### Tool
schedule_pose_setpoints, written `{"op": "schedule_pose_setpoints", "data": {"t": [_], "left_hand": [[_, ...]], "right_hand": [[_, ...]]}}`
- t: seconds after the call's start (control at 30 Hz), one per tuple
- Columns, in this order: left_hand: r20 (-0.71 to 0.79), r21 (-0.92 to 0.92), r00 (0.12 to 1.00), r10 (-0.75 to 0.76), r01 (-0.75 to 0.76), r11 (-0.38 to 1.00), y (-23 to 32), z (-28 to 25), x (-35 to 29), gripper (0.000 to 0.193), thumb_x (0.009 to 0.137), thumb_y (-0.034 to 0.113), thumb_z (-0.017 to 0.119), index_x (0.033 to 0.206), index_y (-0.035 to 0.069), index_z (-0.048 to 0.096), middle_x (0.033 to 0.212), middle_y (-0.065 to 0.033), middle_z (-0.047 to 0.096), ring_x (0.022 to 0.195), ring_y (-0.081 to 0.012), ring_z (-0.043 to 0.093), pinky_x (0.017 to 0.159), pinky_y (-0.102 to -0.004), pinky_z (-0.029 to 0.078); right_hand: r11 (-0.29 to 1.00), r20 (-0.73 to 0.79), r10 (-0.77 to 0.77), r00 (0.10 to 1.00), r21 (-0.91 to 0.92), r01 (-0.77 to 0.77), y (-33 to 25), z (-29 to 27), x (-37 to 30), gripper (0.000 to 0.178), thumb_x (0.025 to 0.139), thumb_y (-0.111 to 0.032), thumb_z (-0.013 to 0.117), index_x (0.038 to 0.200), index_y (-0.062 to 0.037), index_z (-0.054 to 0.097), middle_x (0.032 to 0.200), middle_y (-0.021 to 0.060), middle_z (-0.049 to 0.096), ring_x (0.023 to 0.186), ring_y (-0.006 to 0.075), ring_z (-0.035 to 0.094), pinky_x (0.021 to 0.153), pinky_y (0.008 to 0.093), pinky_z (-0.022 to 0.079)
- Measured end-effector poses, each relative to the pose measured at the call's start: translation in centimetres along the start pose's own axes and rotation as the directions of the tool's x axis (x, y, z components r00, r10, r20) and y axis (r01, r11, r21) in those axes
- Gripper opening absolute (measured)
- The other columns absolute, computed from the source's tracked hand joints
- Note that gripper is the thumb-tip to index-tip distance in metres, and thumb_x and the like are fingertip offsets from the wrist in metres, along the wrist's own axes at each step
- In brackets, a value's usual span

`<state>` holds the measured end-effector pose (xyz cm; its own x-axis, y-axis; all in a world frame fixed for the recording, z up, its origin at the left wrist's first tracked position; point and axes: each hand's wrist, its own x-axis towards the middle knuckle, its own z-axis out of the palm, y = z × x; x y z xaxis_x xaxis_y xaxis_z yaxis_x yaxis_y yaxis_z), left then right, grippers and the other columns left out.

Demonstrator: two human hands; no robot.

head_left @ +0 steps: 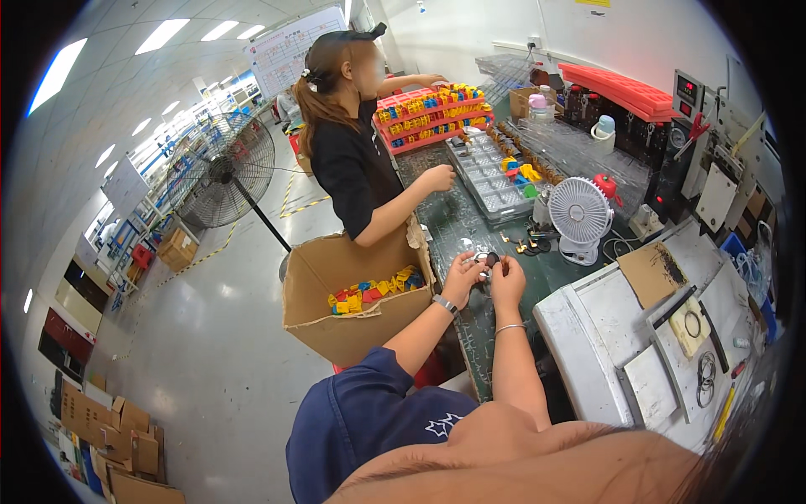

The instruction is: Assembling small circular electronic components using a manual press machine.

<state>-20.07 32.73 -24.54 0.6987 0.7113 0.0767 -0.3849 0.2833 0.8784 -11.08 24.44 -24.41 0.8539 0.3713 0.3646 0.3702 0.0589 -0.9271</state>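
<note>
Both of my hands are close together above the green worktable [480, 328]. My left hand [461, 280] has its fingers closed on a small shiny part, too small to name. Against it, my right hand [508, 283] pinches a small dark rounded piece [494, 262]. Whether the two pieces are joined cannot be made out. Just beyond my right hand, several small black and brass-coloured parts [529, 245] lie on the table. A white desk fan [579, 214] stands to their right.
An open cardboard box [353, 334] of coloured plastic pieces [375, 291] stands left of my arm. Beyond it is a co-worker [353, 143], reaching toward red racks [432, 118]. A clear compartment tray [487, 181] lies on the table. At right is a white machine surface [588, 319].
</note>
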Motion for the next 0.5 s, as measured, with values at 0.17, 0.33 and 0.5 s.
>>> {"op": "schedule_pose_setpoints", "data": {"t": [0.17, 0.33, 0.5], "left_hand": [[-0.068, -0.018, 0.995, 0.073, -0.074, 0.997, 0.7, 0.5, -0.5, 0.021, 0.096, 0.01, 0.058, 0.115, 0.003, 0.053, 0.109, -0.0089, 0.064, 0.095, -0.0154, 0.062, 0.081, -0.0293, 0.051], [0.124, -0.321, 0.966, 0.228, -0.179, 0.93, 10.7, 4.5, -3.3, 0.029, 0.101, 0.019, 0.049, 0.122, 0.001, 0.055, 0.11, -0.0074, 0.064, 0.102, -0.0176, 0.061, 0.092, -0.0323, 0.05], [0.33, -0.436, 0.93, 0.161, -0.001, 0.9, 15.4, 4.7, -4.9, 0.043, 0.103, 0.031, 0.043, 0.131, -0.001, 0.045, 0.118, -0.0122, 0.061, 0.108, -0.0221, 0.06, 0.095, -0.0371, 0.05]], "right_hand": [[0.969, -0.118, 0.038, 0.992, 0.246, -0.008, -2.4, -0.7, 0.9, 0.022, 0.088, -0.011, 0.066, 0.103, 0.0053, 0.064, 0.088, 0.0112, 0.068, 0.077, 0.0191, 0.065, 0.071, 0.0312, 0.051], [0.594, 0.249, 0.203, 0.947, 0.737, -0.321, -12.8, -1.4, 0.3, 0.015, 0.091, -0.006, 0.064, 0.102, 0.0017, 0.06, 0.085, 0.0069, 0.066, 0.073, 0.0136, 0.067, 0.065, 0.0241, 0.055], [0.514, 0.472, 0.124, 0.873, 0.722, -0.464, -17.5, -6.2, 0.6, 0.009, 0.091, -0.009, 0.065, 0.096, -0.002, 0.062, 0.081, 0.008, 0.068, 0.07, 0.0151, 0.068, 0.061, 0.0247, 0.056]]}}
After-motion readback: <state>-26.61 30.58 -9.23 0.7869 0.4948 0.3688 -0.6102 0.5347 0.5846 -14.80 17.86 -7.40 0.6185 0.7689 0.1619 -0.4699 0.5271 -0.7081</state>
